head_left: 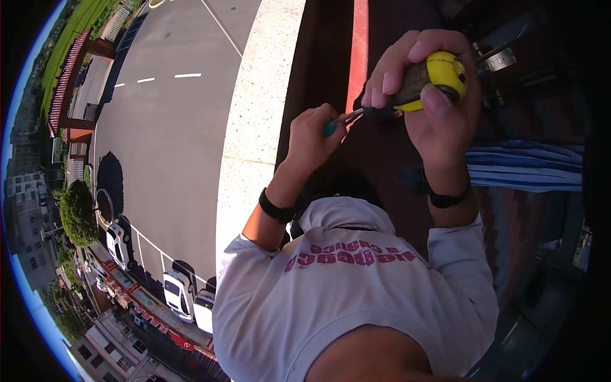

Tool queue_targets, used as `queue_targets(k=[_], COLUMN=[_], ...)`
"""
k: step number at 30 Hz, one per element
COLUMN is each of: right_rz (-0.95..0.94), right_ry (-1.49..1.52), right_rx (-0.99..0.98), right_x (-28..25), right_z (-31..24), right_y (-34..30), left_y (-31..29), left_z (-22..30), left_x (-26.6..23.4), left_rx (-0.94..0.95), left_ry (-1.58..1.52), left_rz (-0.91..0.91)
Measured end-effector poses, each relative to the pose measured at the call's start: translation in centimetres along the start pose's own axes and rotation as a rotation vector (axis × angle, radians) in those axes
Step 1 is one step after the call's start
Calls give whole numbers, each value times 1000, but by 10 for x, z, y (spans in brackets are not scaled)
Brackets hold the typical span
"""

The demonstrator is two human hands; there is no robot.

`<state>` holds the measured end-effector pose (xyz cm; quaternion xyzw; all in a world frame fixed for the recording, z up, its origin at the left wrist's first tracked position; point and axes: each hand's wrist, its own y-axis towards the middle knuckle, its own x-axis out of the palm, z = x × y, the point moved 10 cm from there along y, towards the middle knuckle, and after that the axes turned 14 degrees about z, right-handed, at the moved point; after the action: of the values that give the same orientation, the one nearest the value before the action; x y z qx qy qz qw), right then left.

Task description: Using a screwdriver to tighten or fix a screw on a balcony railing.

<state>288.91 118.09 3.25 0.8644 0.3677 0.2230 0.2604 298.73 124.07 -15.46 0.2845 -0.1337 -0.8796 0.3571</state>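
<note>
Pale stone ledge (254, 127) lies left; right hand (439, 108) grips the yellow-handled screwdriver (420, 79), shaft pointing left into left hand (312, 137), fist closed around a green piece (329, 128).

1. Hard daylight falls on the road (172, 127) at ten o'clock and on the pale stone ledge (254, 114); both read bright, close to washed out.
2. The dark red wall (382, 146) at one o'clock lies in deep shade, its detail muddy.
3. Trees cast crisp black shadows on the road.
4. The right hand (433, 89) and the yellow screwdriver handle (445, 73) are sunlit and sharp.
5. Fisheye bending curves buildings at eight o'clock; black vignette rims the corners.
</note>
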Motion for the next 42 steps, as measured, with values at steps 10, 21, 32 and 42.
queue_targets(k=[10, 21, 32, 42], right_rz=[-129, -392, -257, -206], right_ry=[225, 163, 392, 407], right_rx=[-149, -96, 222, 264], right_x=[103, 155, 137, 133], right_z=[124, 200, 229, 227], right_y=[106, 107, 104, 101], left_y=[86, 67, 67, 69], left_z=[-113, -154, -194, -181], left_x=[-86, -99, -82, -81], left_rx=[-141, -229, -344, -285], left_ry=[154, 110, 94, 142], left_rz=[506, 919, 838, 777])
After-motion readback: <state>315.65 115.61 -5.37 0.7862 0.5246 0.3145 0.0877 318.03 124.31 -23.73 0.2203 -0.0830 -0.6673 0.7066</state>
